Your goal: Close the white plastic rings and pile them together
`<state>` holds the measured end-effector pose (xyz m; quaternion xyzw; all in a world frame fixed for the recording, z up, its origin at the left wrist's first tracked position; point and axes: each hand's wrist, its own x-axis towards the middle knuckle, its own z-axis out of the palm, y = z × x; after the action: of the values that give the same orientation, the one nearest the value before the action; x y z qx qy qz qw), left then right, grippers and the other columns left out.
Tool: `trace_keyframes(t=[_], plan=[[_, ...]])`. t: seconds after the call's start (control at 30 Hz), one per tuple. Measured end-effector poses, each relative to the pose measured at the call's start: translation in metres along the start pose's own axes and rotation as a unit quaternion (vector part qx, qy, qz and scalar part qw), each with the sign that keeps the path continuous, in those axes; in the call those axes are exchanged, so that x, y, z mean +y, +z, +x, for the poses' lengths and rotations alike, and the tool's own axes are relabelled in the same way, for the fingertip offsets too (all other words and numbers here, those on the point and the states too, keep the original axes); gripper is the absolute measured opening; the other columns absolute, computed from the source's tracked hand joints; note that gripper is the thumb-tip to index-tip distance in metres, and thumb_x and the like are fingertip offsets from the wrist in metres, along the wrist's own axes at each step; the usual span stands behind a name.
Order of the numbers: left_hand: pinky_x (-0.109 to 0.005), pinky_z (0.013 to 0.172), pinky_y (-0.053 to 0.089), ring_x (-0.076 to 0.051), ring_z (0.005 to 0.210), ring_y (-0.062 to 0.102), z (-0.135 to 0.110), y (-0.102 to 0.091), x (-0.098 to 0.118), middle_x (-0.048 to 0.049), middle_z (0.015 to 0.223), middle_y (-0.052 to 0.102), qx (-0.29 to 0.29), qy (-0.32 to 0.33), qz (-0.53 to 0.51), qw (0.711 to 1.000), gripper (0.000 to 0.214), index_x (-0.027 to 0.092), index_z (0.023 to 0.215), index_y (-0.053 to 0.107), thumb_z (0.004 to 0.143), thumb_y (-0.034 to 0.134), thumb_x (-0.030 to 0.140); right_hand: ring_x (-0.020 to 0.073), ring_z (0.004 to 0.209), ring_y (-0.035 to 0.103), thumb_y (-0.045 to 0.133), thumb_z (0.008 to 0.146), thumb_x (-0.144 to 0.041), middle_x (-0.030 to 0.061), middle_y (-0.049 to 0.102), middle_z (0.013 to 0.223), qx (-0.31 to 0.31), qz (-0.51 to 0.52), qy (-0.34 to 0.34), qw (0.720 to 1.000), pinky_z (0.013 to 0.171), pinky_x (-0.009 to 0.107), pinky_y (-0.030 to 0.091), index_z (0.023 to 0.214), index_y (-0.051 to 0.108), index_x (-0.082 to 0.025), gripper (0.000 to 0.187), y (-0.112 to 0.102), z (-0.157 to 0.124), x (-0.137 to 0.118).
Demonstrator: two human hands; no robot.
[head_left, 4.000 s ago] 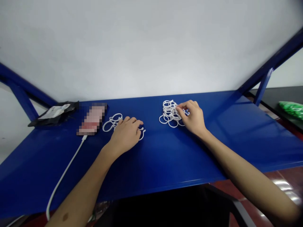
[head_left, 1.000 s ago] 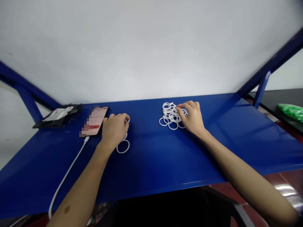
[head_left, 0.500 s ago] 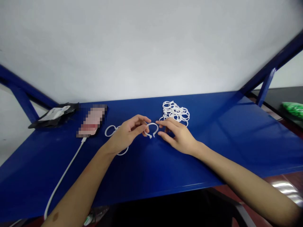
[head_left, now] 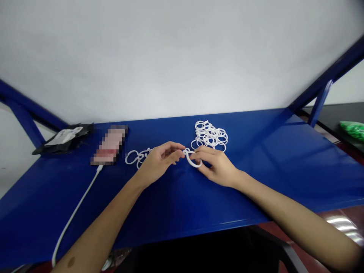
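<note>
A white plastic ring (head_left: 194,163) with a small knob-like end is held between my two hands above the table. My left hand (head_left: 162,159) pinches the ring's knobbed end between thumb and fingertips. On its other side, my right hand (head_left: 214,163) has its fingers closed round the curved part. Beyond my right hand lies a pile of white rings (head_left: 210,134), tangled over one another. Several more white rings (head_left: 132,157) rest on the table beside my left hand, which partly covers them.
The blue table (head_left: 182,204) meets a pale wall behind. At the left are a phone (head_left: 109,146), blurred out, its white cable (head_left: 76,212) running to the front edge, and a black plastic packet (head_left: 65,136). A green bag (head_left: 352,129) is at the far right.
The ring has turned, so its knobbed end now points to my left fingertips. It has shifted slightly right, and my right hand has closed on it.
</note>
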<state>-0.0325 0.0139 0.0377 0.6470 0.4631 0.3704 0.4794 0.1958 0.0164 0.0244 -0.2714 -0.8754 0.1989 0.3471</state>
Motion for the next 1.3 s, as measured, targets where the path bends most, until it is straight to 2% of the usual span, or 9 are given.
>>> trace_keyframes(t=[0.13,0.3,0.4,0.57,0.77,1.0,1.13,1.23,1.3], plan=[[-0.028,0.067,0.055,-0.014,0.069,0.064,-0.001,0.003,0.0,-0.0027,0.08,0.071,-0.035,0.015,-0.007,0.999,0.034,0.021,0.106,0.069,0.089,0.065,0.05,0.0221,0.095,0.064,0.047,0.097,-0.014,0.0101,0.068,0.102,-0.012,-0.059,-0.022,0.998,0.081,0.039,0.056,0.113,0.064,-0.019,0.024,-0.001,-0.002,0.001],[-0.025,0.068,0.052,-0.013,0.072,0.064,-0.002,0.003,-0.002,-0.0014,0.083,0.071,-0.009,0.014,0.002,1.0,0.025,0.021,0.099,0.07,0.087,0.07,0.043,0.0219,0.107,0.064,0.042,0.095,-0.008,0.0111,0.067,0.116,-0.014,-0.026,-0.016,0.999,0.089,0.04,0.056,0.124,0.058,-0.02,0.035,-0.003,-0.002,-0.002],[-0.025,0.069,0.052,-0.013,0.072,0.064,-0.002,0.002,-0.002,-0.0007,0.081,0.071,0.019,0.027,-0.012,0.999,0.022,0.022,0.097,0.07,0.087,0.071,0.042,0.0181,0.099,0.068,0.04,0.095,-0.007,0.0086,0.069,0.112,0.014,0.06,0.042,0.997,0.084,0.036,0.058,0.126,0.052,-0.021,0.036,-0.002,-0.003,-0.006],[-0.026,0.068,0.05,-0.014,0.072,0.065,-0.002,0.003,-0.002,-0.0004,0.081,0.072,0.037,0.062,0.023,0.997,0.022,0.022,0.092,0.072,0.085,0.074,0.042,0.0148,0.079,0.069,0.054,0.1,-0.029,0.0031,0.071,0.091,0.049,0.116,0.116,0.985,0.07,0.029,0.056,0.12,0.054,-0.022,0.022,0.003,-0.003,-0.007],[-0.025,0.068,0.05,-0.013,0.069,0.064,-0.004,0.007,-0.006,0.0018,0.075,0.071,0.032,0.103,0.076,0.991,0.011,0.023,0.084,0.072,0.088,0.071,0.034,0.0102,0.059,0.06,0.057,0.099,-0.033,-0.0014,0.066,0.073,0.042,0.122,0.109,0.986,0.054,0.023,0.047,0.1,0.063,-0.02,0.014,0.009,-0.004,-0.009],[-0.024,0.066,0.047,-0.012,0.066,0.062,-0.006,0.016,-0.005,0.0035,0.073,0.07,0.024,0.139,0.15,0.979,0.015,0.023,0.077,0.067,0.091,0.064,0.026,0.0129,0.077,0.069,0.053,0.101,-0.028,0.0034,0.073,0.09,-0.007,0.106,0.054,0.993,0.066,0.025,0.052,0.097,0.061,-0.02,0.012,0.007,-0.01,-0.009],[-0.033,0.08,0.048,-0.019,0.081,0.064,0.001,0.004,-0.001,0.0,0.083,0.072,0.039,0.138,0.326,0.934,0.014,0.024,0.087,0.07,0.092,0.061,0.034,0.0151,0.082,0.069,0.054,0.1,-0.029,0.0041,0.073,0.094,0.006,0.012,0.059,0.998,0.07,0.028,0.053,0.096,0.061,-0.021,0.011,0.003,-0.002,0.003],[-0.04,0.086,0.046,-0.025,0.091,0.062,0.003,-0.02,-0.002,-0.0046,0.091,0.073,0.101,0.093,0.466,0.874,0.02,0.024,0.1,0.069,0.095,0.052,0.032,0.0184,0.087,0.066,0.055,0.099,-0.03,0.0055,0.072,0.096,0.1,-0.087,0.085,0.987,0.076,0.033,0.052,0.095,0.064,-0.022,0.013,-0.008,0.005,0.018],[-0.042,0.086,0.046,-0.028,0.099,0.06,0.002,-0.037,-0.005,-0.0068,0.101,0.072,0.089,0.054,0.531,0.841,0.027,0.023,0.108,0.067,0.09,0.047,0.021,0.0196,0.085,0.064,0.056,0.098,-0.03,0.0062,0.071,0.092,0.157,-0.141,0.115,0.971,0.076,0.035,0.05,0.094,0.067,-0.021,0.015,-0.018,0.007,0.032]])
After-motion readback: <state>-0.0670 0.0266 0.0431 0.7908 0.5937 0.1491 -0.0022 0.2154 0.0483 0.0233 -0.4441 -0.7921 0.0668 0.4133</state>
